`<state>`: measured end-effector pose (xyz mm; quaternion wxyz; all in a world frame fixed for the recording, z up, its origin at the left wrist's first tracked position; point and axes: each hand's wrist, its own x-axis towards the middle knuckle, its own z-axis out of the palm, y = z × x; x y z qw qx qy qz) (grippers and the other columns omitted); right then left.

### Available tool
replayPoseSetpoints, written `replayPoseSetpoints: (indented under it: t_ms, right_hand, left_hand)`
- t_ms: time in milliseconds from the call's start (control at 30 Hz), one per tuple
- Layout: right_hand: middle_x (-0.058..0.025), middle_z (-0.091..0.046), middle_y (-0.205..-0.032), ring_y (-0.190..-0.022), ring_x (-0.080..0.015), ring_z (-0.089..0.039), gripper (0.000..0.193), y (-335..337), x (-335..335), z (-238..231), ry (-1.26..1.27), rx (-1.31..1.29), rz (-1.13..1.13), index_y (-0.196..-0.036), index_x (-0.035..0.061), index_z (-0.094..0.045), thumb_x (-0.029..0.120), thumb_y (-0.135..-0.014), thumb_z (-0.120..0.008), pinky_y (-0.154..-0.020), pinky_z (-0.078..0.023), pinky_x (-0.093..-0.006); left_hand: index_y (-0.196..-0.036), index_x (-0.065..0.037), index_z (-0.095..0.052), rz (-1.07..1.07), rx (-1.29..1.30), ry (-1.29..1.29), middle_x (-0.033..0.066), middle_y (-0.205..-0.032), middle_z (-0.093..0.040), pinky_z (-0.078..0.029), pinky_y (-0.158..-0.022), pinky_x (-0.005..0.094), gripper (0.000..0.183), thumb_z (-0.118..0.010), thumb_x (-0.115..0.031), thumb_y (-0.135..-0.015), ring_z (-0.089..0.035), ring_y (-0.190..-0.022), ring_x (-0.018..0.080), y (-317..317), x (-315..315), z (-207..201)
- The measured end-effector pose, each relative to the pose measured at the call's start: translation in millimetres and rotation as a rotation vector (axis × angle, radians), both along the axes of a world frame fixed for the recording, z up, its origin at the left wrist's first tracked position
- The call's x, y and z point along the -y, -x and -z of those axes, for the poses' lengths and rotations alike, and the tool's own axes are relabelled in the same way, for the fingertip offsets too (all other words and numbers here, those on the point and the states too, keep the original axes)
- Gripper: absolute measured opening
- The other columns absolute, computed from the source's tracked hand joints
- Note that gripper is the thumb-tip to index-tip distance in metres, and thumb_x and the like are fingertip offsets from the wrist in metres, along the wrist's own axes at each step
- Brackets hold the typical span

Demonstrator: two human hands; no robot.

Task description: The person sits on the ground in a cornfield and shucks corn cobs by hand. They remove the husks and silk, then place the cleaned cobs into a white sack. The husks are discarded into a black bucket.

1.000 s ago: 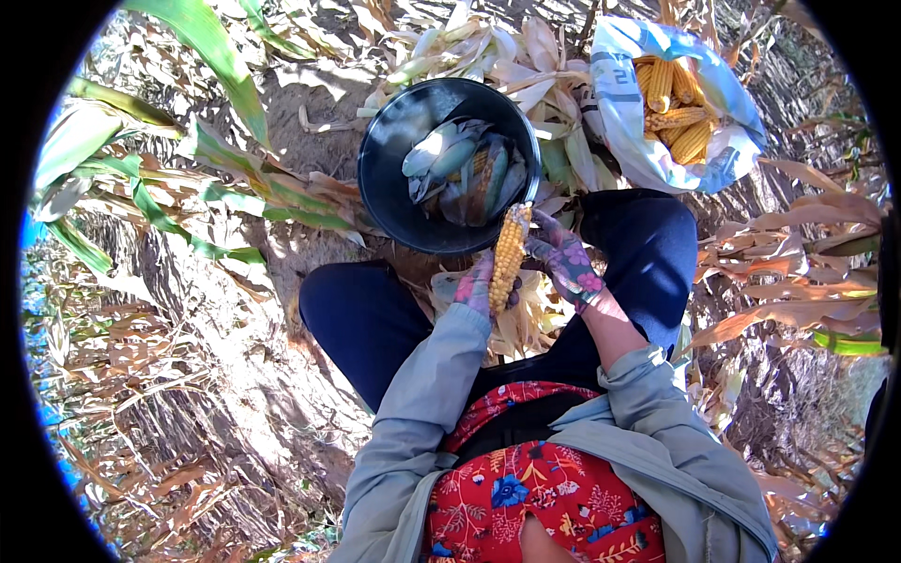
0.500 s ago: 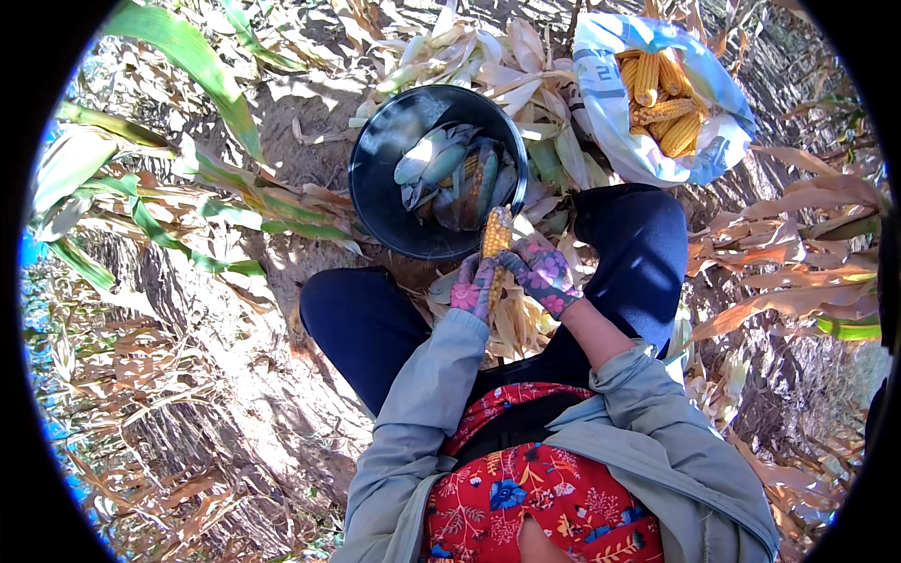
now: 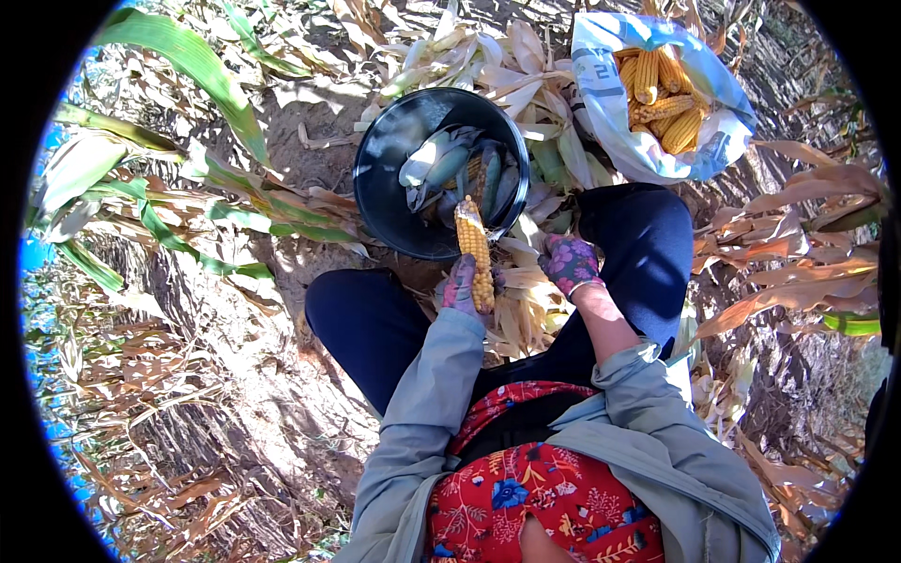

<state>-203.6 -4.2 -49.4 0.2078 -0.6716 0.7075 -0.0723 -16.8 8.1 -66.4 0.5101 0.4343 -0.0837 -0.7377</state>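
Observation:
My left hand [image 3: 461,287], in a flowered glove, grips a yellow corn cob [image 3: 473,246] near its lower end, the tip pointing up toward the bucket. Its kernels are bare of husk. Off to the right, near my right knee, is my right hand [image 3: 571,263] in a matching glove, apart from the cob. Its fingers are curled; whatever may be in them is hidden. Just beyond the cob stands a black bucket [image 3: 377,158] with several corn ears [image 3: 447,167], most still in their husks. Loose pale husks [image 3: 526,319] lie between my legs.
A white and blue sack [image 3: 604,105] at the far right holds several husked yellow cobs [image 3: 679,129]. Dry husks [image 3: 511,70] are heaped behind the bucket. Green leaves [image 3: 202,70] reach in from the left, and brown dry leaves [image 3: 798,272] from the right.
My right hand has come off the cob and moved right. The left hand keeps hold of the cob, which has shifted slightly left and nearer, its top tilting left.

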Motion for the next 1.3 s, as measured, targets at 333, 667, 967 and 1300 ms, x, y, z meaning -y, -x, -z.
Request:
replayPoseSetpoints:
  t_ms: [333, 667, 967, 1300]
  right_hand:
    - [-0.0119, -0.050, -0.117, -0.106, -0.0185, -0.049, 0.065, -27, 3, -19, 0.139, 0.954, -0.073, -0.127, 0.0037, -0.035, 0.032, -0.077, -0.064, -0.076, -0.047, -0.0290]
    - [-0.0130, -0.060, -0.092, -0.085, -0.0251, -0.059, 0.042, -40, -7, -5, 0.033, 0.811, -0.001, -0.111, 0.0058, -0.050, 0.028, -0.077, -0.061, -0.076, -0.045, -0.0333]
    - [-0.0136, -0.061, -0.082, -0.080, -0.0315, -0.058, 0.025, -31, -11, -16, -0.019, 0.318, -0.203, -0.085, 0.0079, -0.060, 0.031, -0.081, -0.052, -0.071, -0.044, -0.0402]
    - [-0.0111, -0.050, -0.117, -0.090, -0.0204, -0.056, 0.045, -24, 0, -30, -0.046, 0.871, 0.035, -0.118, 0.0045, -0.045, 0.025, -0.080, -0.060, -0.075, -0.046, -0.0313]
  left_hand:
    - [-0.113, -0.005, -0.049, 0.270, -0.050, -0.090, 0.0116, -0.093, -0.060, -0.053, -0.067, 0.0364, 0.039, -0.055, -0.029, -0.084, -0.061, -0.078, 0.0229, -7, -5, -3]
    - [-0.117, -0.003, -0.041, 0.297, 0.588, 0.150, 0.0093, -0.099, -0.056, -0.049, -0.068, 0.0282, 0.053, -0.062, -0.034, -0.079, -0.057, -0.083, 0.0166, 9, -7, 18]
    - [-0.110, -0.007, -0.049, 0.076, 0.274, -0.090, 0.0038, -0.080, -0.055, -0.048, -0.060, 0.0260, 0.047, -0.064, -0.036, -0.077, -0.054, -0.069, 0.0149, -7, -2, -17]
    - [-0.109, 0.000, -0.051, -0.033, 0.065, -0.153, 0.0125, -0.095, -0.060, -0.052, -0.069, 0.0361, 0.042, -0.058, -0.026, -0.077, -0.061, -0.080, 0.0249, -8, 0, -8]
